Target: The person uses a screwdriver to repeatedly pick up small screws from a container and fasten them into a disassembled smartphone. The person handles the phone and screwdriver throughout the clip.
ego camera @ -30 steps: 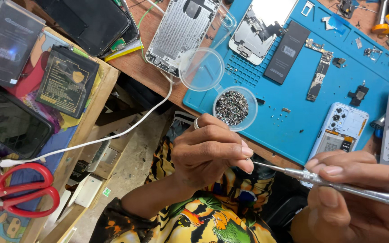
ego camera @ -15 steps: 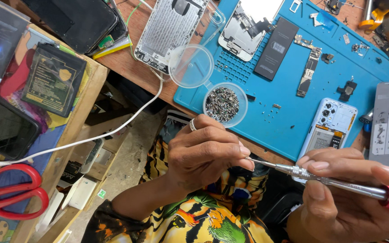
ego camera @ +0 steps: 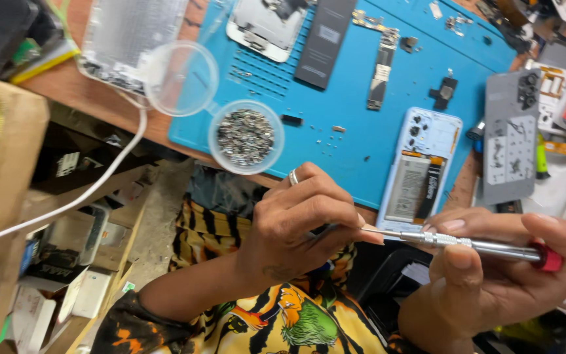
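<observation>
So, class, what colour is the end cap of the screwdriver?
Red; the screwdriver cap shows best in the head view.

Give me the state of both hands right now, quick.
Left hand: closed, fingertips pinched at the tip of the screwdriver.
Right hand: closed around the screwdriver's handle.

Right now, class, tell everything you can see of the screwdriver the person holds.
The screwdriver is a slim precision tool with a silvery metal shaft, a knurled grip and a red end cap. It lies almost level, tip pointing left. The right hand grips its handle; the left hand pinches at the thin tip. It is held in the air near the edge of the blue mat.
</observation>
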